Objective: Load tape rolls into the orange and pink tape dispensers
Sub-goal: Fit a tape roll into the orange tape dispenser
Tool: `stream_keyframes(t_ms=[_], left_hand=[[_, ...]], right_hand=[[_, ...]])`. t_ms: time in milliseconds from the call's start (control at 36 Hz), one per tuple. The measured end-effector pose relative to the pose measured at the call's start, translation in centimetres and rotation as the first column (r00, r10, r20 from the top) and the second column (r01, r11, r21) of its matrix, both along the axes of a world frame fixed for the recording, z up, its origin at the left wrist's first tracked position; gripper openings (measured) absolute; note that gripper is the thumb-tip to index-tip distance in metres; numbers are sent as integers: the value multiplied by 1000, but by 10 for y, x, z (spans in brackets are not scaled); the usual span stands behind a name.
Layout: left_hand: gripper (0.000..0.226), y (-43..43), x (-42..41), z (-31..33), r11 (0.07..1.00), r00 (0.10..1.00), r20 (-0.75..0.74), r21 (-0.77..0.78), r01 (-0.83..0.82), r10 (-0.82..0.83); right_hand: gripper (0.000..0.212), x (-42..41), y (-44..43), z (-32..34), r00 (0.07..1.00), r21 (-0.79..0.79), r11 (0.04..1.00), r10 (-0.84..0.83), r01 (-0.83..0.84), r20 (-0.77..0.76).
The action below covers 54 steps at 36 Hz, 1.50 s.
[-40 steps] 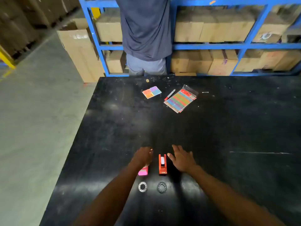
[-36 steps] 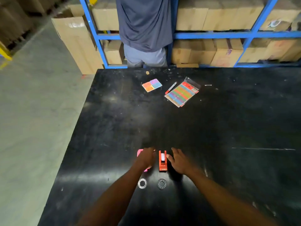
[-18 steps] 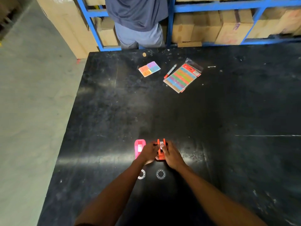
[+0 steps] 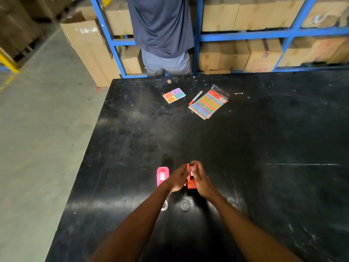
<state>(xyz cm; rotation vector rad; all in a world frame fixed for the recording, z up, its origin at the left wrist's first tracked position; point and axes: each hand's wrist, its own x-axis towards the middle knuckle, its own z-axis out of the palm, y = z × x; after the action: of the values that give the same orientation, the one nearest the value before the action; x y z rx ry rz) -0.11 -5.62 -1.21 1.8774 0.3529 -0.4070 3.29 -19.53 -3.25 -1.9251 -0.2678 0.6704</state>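
Observation:
The orange tape dispenser (image 4: pixel 191 181) is held between both hands near the front of the black table (image 4: pixel 245 148). My left hand (image 4: pixel 178 179) grips its left side. My right hand (image 4: pixel 200 181) wraps its right side, fingertips pinching at the dispenser's far top end. The pink tape dispenser (image 4: pixel 162 175) lies free on the table just left of my left hand. Two small clear tape rolls lie nearer to me: one (image 4: pixel 185 205) in full view, the other (image 4: pixel 164 205) partly hidden by my left forearm.
Farther back lie a square of coloured sticky notes (image 4: pixel 174 95), a red-capped marker (image 4: pixel 196 97) and a packet of coloured strips (image 4: pixel 208 104). A person in a dark shirt (image 4: pixel 162 31) stands at the far edge, before blue shelving with cardboard boxes (image 4: pixel 260 53). The table's left edge drops to concrete floor.
My left hand left the pink dispenser and joined the right on the orange one. Both hands closed around it and it now tilts up off the table.

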Motion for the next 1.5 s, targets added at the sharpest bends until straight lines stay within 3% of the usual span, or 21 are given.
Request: stream_keyframes(t_ms=[222,333,444,528,639,722,889,1000,1139,1333,1444,1500], left_hand=[[16,-5,2,8,998,1000,-31,-62,-3,1],[17,6,3,7,995,993,-71,-25,-93,91],[27,26,-2,5,980,975,-109,-25,-198,194],[8,25,-5,4,988,972,-183,-21,-154,147],[12,6,1,-3,986,968,-200,97,-133,150],[33,-7,7,-22,889,983,-150,458,-21,101],[42,-25,12,-49,794,975,-117,603,-81,188],[49,-32,12,-57,772,963,-132,627,-103,236],[39,-33,12,-56,756,958,-134,645,-111,255],[58,-30,8,-52,794,955,-96,582,-175,281],[41,-34,3,-44,769,959,117,575,-278,259],[28,-39,3,-38,840,945,223,441,-317,239]], right_hand=[[27,2,-4,2,999,-2,999,-37,37,-7],[28,10,-17,8,983,-5,983,-183,183,28],[28,20,-42,9,983,-56,982,-177,180,43],[32,23,-50,6,988,-99,984,-150,151,23],[33,16,-52,10,992,-94,988,-123,122,1],[36,8,-53,19,993,-59,992,-117,116,-20],[38,3,-61,26,992,-22,992,-125,125,-9],[36,4,-66,17,993,-41,992,-117,117,-3],[35,7,-68,12,993,-45,992,-121,121,6],[37,7,-65,13,991,-22,991,-130,130,11],[42,3,-67,16,992,8,992,-123,123,-5],[44,1,-68,16,994,19,994,-107,107,-4]])
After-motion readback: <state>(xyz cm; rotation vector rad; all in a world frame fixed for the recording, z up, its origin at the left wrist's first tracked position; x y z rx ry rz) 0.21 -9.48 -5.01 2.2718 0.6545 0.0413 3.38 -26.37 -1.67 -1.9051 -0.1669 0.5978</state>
